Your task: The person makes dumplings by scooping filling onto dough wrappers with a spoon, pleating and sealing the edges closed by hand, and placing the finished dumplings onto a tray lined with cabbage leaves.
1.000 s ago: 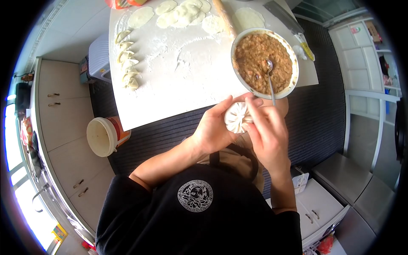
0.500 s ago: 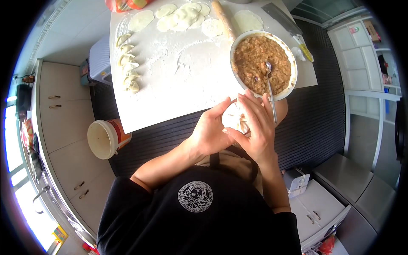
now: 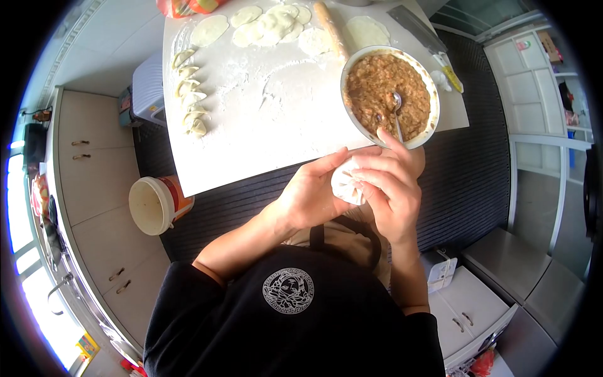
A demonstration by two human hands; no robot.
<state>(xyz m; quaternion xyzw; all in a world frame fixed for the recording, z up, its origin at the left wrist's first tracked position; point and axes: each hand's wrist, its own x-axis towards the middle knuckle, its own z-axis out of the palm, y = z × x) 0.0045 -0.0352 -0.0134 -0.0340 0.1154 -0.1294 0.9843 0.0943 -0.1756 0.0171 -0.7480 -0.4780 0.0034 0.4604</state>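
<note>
A pleated, round dough bun [image 3: 347,183] rests in my left hand [image 3: 309,191], which cups it from the left and below. My right hand [image 3: 396,193] pinches the bun's gathered folds between thumb and fingertips, its index finger raised. Just beyond both hands stands a white bowl [image 3: 433,122] of brown minced filling [image 3: 383,78], with a metal spoon [image 3: 397,110] leaning in it; the lower part of its handle is behind my right hand. The bun's underside is hidden in my palm.
On the floured white table [image 3: 264,138] lie a row of dumplings [image 3: 190,97], several flat dough wrappers [image 3: 273,26], a wooden rolling pin [image 3: 331,28] and a dark cleaver [image 3: 416,28]. A white bucket [image 3: 149,204] stands on the floor at left.
My right hand has shifted slightly right and down, its fingers turning from covering the bun to pinching its folds. The bun has turned a little in my left hand.
</note>
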